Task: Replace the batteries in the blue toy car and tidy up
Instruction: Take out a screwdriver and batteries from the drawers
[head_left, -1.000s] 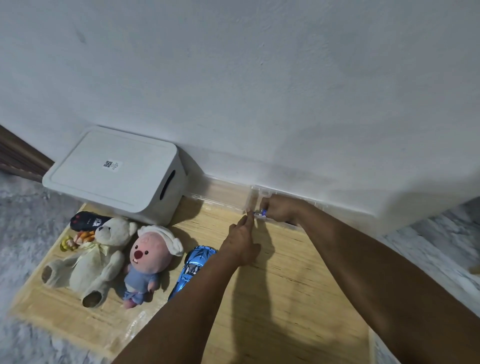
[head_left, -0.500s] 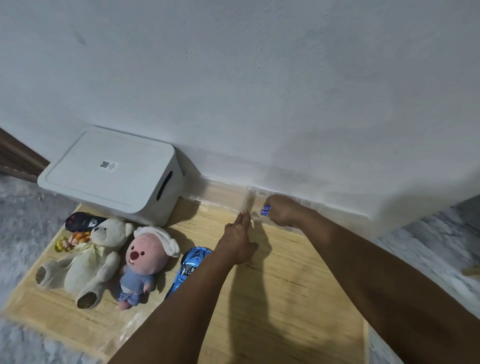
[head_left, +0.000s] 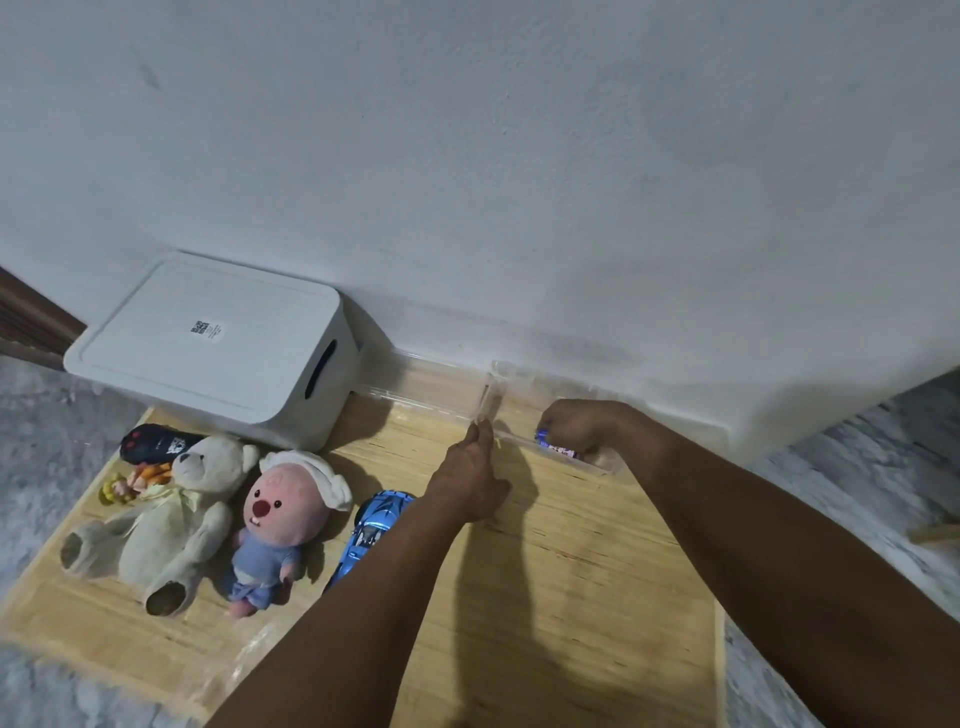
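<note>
The blue toy car (head_left: 376, 525) lies on the wooden mat (head_left: 571, 597), partly hidden by my left forearm. A clear plastic box (head_left: 511, 384) sits against the wall with its lid open to the left. My left hand (head_left: 470, 480) rests on the mat with its fingertips touching the box's front corner. Inside the box's right part, my right hand (head_left: 576, 426) has its fingers curled round small blue-and-white batteries (head_left: 550, 441).
A white lidded storage bin (head_left: 218, 348) stands at the back left against the wall. A cream teddy bear (head_left: 166, 514), a pink plush (head_left: 285, 525), a black remote (head_left: 156, 441) and a small figure (head_left: 124, 486) lie on the mat's left part. Grey carpet surrounds the mat.
My right hand has moved right and down into the clear box with the batteries. My left hand stays at the box's corner.
</note>
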